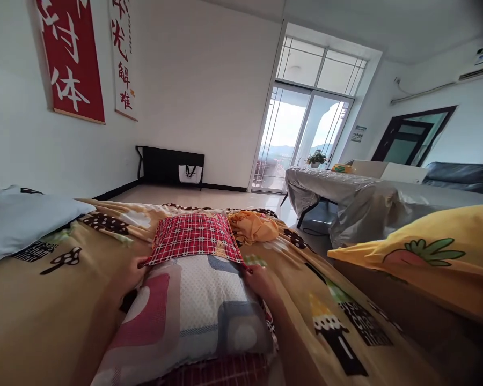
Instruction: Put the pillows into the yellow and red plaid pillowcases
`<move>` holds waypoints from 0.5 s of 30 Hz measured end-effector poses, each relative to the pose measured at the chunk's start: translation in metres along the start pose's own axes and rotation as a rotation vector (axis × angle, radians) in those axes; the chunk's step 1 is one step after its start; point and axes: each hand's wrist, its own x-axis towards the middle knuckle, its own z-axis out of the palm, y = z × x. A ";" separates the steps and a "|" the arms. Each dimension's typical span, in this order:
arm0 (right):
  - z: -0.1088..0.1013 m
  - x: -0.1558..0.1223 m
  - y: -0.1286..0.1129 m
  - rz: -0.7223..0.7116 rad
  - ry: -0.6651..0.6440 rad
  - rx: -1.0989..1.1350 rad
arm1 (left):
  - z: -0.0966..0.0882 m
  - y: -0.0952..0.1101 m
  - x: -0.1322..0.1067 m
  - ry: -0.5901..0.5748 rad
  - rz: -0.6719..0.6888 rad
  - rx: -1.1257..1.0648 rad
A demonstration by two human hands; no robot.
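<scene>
A patterned pillow, pale with pink and grey-blue shapes, lies lengthwise in front of me. Its far end is covered by a red plaid pillowcase, whose near edge runs across the pillow. My left hand is closed on the left corner of that edge, and my right hand pinches the right corner. More red plaid cloth shows beneath the pillow's near end. Just beyond the right corner sits a crumpled orange-yellow cloth. Everything rests on a tan printed bedsheet.
At left lies a light grey-blue pillow; at right, a yellow pillow with a carrot print. Farther back stand a plastic-covered table, a potted plant, and a white bag by a black panel.
</scene>
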 end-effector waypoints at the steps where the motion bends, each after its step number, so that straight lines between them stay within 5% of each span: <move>1: -0.007 -0.004 -0.005 0.029 0.016 -0.024 | -0.003 -0.001 0.000 -0.012 0.013 0.042; 4: -0.026 -0.027 -0.029 -0.012 0.094 -0.056 | -0.007 -0.002 0.004 0.036 0.066 0.156; 7: -0.029 -0.072 -0.065 -0.384 0.142 0.025 | -0.001 -0.003 0.009 0.115 0.132 0.166; 11: 0.012 -0.129 -0.106 -0.942 0.139 -0.044 | 0.010 -0.002 0.013 0.107 0.218 0.049; 15: 0.062 -0.133 -0.122 -0.869 0.318 -0.175 | 0.014 0.004 0.008 0.021 0.268 -0.081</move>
